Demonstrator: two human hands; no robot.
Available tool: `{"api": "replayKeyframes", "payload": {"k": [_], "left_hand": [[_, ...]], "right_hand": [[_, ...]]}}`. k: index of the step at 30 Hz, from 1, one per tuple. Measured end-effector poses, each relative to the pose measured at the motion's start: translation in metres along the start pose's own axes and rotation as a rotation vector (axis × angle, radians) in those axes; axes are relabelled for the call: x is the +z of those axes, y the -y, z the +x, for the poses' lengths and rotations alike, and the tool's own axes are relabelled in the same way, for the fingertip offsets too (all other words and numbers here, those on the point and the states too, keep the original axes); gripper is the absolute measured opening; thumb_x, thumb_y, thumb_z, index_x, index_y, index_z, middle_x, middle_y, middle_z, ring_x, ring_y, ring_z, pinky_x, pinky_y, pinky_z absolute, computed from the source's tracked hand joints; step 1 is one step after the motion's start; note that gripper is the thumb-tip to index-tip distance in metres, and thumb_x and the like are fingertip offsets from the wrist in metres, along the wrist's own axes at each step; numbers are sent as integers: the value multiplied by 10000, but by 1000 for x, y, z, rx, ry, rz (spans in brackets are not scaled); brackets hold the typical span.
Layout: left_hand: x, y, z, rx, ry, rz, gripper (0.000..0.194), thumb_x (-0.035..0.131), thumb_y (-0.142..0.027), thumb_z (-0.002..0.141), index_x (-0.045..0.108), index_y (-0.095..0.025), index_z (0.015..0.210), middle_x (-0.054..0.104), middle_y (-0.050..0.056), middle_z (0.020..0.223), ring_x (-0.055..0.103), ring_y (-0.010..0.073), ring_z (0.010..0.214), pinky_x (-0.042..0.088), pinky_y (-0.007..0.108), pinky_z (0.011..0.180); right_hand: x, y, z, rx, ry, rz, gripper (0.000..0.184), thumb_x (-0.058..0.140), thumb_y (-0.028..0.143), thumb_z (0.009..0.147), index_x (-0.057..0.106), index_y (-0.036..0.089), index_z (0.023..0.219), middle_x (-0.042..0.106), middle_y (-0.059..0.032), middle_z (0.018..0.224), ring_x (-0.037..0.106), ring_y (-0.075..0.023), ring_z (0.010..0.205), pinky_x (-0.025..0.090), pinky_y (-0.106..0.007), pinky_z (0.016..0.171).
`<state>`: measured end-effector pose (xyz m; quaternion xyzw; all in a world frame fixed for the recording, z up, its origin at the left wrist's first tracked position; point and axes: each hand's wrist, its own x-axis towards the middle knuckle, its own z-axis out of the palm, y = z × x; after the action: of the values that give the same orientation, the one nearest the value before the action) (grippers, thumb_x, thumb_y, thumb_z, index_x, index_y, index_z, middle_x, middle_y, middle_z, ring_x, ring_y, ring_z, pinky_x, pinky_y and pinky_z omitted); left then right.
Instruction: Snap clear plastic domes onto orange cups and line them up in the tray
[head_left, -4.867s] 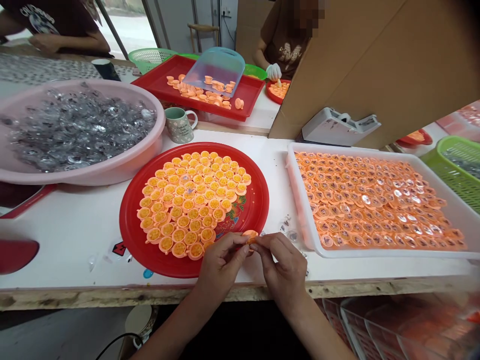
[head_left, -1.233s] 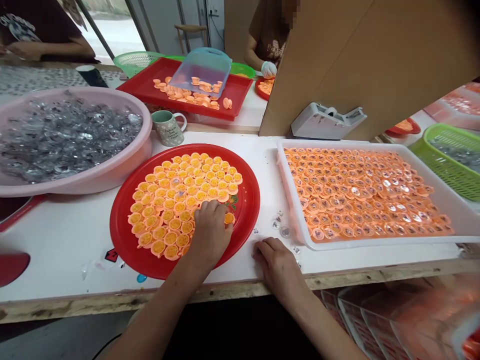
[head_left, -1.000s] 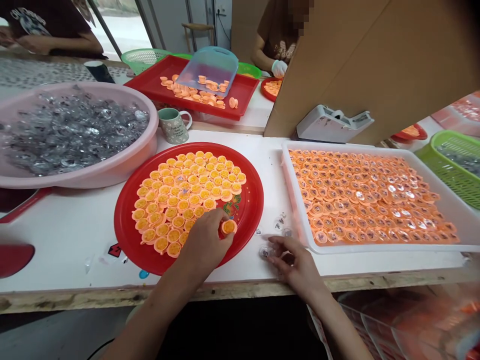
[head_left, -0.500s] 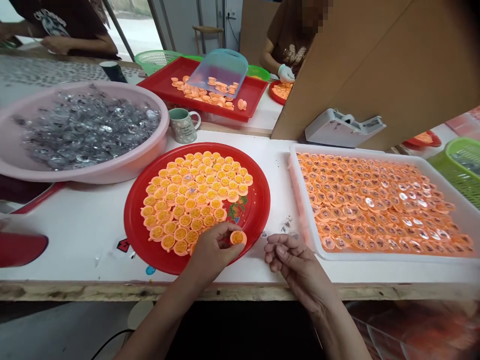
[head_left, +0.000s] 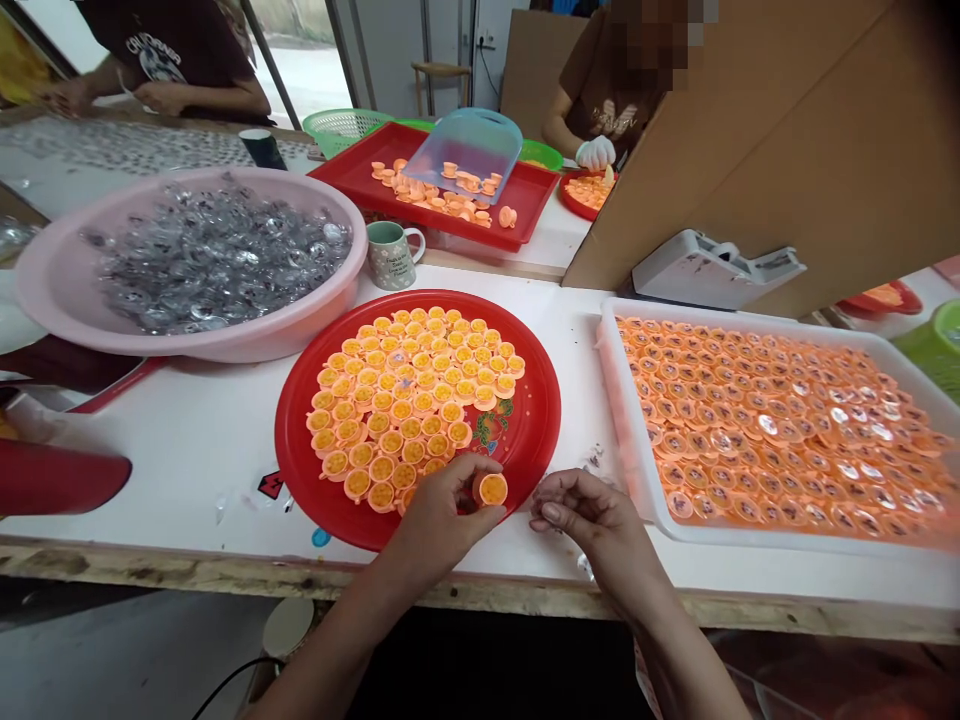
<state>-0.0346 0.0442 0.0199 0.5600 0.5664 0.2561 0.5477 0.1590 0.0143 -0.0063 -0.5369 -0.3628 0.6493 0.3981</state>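
My left hand (head_left: 450, 510) pinches a small orange toy cup (head_left: 493, 489), its yellow-patterned round top turned up, over the near right rim of the red round tray (head_left: 541, 400). On that tray many similar toy cups (head_left: 390, 440) stand packed together with yellow tops showing. My right hand (head_left: 592, 515) is closed just right of the held cup, thumb against the curled fingers; anything between the fingertips is too small to make out. Just below it, at the table edge, shows a small shiny clear piece (head_left: 585, 568).
At right, a white tray (head_left: 637, 480) holds rows of orange cups with shiny printed tops. At left, a pink basin (head_left: 225, 345) holds clear shiny pieces. Behind are a mug (head_left: 391, 258), a tape dispenser (head_left: 705, 270), a cardboard panel (head_left: 750, 150) and two people across the table.
The view has shifted, so the scene sits further right. The held cup has tipped slightly, showing more of its side. A small shiny piece now shows below my right hand.
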Motion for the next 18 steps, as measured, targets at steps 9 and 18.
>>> {"api": "replayKeyframes", "payload": {"k": [9,18], "left_hand": [[-8,-5,-1,-101,208,-236,227,629,-165,744,653,-176,969,664,33,900,609,155,756,488,270,659],[-7,11,1,-38,219,-427,229,665,-149,728,633,-181,952,642,23,935,605,155,875,473,269,780]], "right_hand": [[11,12,8,-85,86,-134,187,772,325,747,666,182,801,695,-16,769,642,-155,737,512,-289,715],[15,17,6,-25,141,-100,223,729,369,792,625,182,855,660,2,741,666,-152,706,544,-308,721]]}}
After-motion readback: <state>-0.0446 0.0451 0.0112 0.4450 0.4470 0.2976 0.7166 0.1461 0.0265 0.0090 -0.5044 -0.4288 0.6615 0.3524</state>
